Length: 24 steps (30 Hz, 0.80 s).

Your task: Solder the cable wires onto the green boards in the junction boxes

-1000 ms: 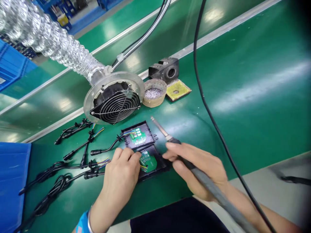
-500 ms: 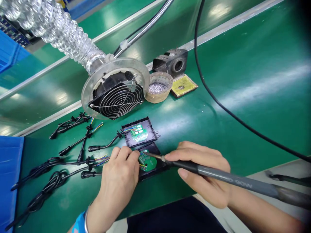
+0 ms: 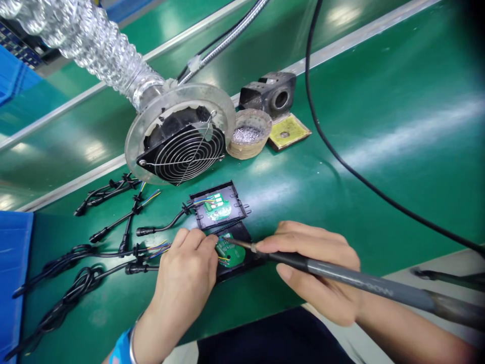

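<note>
My right hand (image 3: 322,268) grips a grey soldering iron (image 3: 348,278). Its thin tip reaches the upper part of a green circuit board (image 3: 234,254) that sits in the nearer black plastic case (image 3: 240,232). My left hand (image 3: 189,275) is closed at the board's left edge, thumb and finger pinched close to the iron's tip; what they pinch is hidden. Coloured wires show on the board beside the fingers. A black cable with a connector (image 3: 138,268) runs under this hand. Just beyond lies a second black case (image 3: 197,218) holding another board (image 3: 217,208) with wires on it.
A fume extractor fan (image 3: 189,156) hangs over the bench on a foil duct (image 3: 109,55). Behind are a bowl of metal shavings (image 3: 248,136), a yellow sponge (image 3: 290,131) and an iron holder (image 3: 271,93). Several black cables (image 3: 76,283) lie left, by a blue bin (image 3: 13,273).
Both hands and the iron keep almost the same position at the board. The view has shifted slightly.
</note>
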Available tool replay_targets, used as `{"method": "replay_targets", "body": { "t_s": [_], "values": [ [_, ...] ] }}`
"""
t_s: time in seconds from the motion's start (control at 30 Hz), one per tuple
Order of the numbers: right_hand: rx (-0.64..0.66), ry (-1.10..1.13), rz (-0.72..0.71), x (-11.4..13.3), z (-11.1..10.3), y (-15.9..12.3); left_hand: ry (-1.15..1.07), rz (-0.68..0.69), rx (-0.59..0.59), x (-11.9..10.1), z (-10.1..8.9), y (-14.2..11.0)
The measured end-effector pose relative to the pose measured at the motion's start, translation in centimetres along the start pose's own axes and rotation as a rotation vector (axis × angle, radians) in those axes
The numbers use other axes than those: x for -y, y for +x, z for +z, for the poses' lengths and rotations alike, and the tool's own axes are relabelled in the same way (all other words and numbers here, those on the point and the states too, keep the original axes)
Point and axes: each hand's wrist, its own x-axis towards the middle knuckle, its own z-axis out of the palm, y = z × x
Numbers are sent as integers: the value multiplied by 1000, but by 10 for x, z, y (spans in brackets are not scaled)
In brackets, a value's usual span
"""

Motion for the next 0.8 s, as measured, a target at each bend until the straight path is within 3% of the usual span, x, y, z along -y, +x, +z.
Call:
{"method": "replay_targets", "body": {
  "t_s": [0.43, 0.8],
  "values": [
    [49, -117, -114, 2, 1, -2, 1, -8, 33, 1, -1, 3],
    [-43, -68, -102, 4, 3, -5, 12, -16, 20, 0, 0, 2]
  ]
}}
